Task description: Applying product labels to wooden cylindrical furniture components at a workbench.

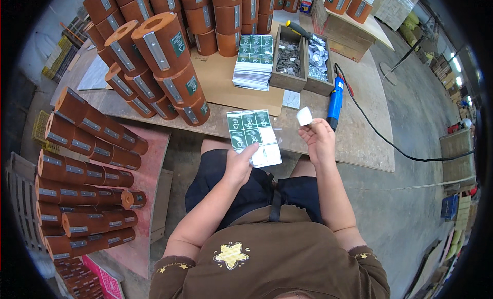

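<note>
My left hand grips a sheet of green labels by its lower part, over my lap at the table edge. Several spots at the sheet's lower right are bare white backing. Between the thumb and fingers of my right hand is a small white label, held up to the right of the sheet. Its pale side shows; any print on it is hidden. Beyond the sheet, brown hollow cylinders with metal strips stand stacked, and green labels show on several of them.
A stack of label sheets sits on the table, beside wooden boxes of small metal parts. A blue corded power tool lies to the right, its black cable trailing off the table. More cylinders lie in rows at left.
</note>
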### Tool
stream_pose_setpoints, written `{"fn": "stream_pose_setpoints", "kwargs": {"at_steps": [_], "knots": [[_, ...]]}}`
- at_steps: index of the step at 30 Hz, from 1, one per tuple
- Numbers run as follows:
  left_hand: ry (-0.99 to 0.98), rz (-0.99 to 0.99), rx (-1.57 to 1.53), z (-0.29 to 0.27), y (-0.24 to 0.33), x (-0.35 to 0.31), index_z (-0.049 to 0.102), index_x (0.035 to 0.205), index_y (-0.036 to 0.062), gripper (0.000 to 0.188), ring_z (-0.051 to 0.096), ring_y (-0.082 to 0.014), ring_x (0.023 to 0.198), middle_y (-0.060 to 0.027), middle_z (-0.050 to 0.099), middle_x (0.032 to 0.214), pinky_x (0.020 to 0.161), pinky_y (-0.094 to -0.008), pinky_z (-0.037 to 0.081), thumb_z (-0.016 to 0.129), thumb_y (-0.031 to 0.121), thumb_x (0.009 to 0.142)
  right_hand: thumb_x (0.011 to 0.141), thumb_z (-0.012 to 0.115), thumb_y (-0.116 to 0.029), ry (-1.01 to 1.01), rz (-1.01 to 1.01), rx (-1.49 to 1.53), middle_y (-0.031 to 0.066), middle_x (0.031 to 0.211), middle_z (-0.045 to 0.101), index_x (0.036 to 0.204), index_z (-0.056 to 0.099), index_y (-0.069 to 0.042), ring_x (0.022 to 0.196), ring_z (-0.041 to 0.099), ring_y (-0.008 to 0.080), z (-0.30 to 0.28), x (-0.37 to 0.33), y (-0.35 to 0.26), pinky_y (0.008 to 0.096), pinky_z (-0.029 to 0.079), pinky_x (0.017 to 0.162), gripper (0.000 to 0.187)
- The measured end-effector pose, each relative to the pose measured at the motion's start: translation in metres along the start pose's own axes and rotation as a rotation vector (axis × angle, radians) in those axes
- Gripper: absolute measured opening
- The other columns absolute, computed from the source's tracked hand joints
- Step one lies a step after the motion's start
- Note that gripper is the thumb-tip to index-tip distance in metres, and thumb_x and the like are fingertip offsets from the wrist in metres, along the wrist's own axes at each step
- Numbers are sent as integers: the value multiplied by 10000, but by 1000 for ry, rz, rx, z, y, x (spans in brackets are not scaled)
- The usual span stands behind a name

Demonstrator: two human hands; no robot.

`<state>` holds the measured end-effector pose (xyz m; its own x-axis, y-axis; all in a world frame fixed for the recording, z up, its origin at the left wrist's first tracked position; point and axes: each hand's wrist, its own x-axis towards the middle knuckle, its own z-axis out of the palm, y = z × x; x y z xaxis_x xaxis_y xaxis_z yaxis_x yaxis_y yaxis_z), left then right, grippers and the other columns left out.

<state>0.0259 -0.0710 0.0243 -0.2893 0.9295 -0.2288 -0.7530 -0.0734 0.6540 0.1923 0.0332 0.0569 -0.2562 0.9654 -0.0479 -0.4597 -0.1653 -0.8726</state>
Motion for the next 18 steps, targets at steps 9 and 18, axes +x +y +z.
{"fn": "stream_pose_setpoints", "kwargs": {"at_steps": [9,18], "knots": [[240,366,1342,16,9,45,352,1179,-35,757,527,-313,966,-218,501,1043,790,-395,435,751,312,637,852,486,-42,36,-465,-656,64,849,572,908,525,17,759,552,112,19,-16,9,240,445,700,91],[-64,660,931,18,16,-1,553,838,-18,237,590,-238,703,-133,590,762,622,-315,452,590,213,802,738,553,33,-225,-948,-1257,163,954,603,890,525,21,787,594,299,46,-30,23,349,473,682,155]]}}
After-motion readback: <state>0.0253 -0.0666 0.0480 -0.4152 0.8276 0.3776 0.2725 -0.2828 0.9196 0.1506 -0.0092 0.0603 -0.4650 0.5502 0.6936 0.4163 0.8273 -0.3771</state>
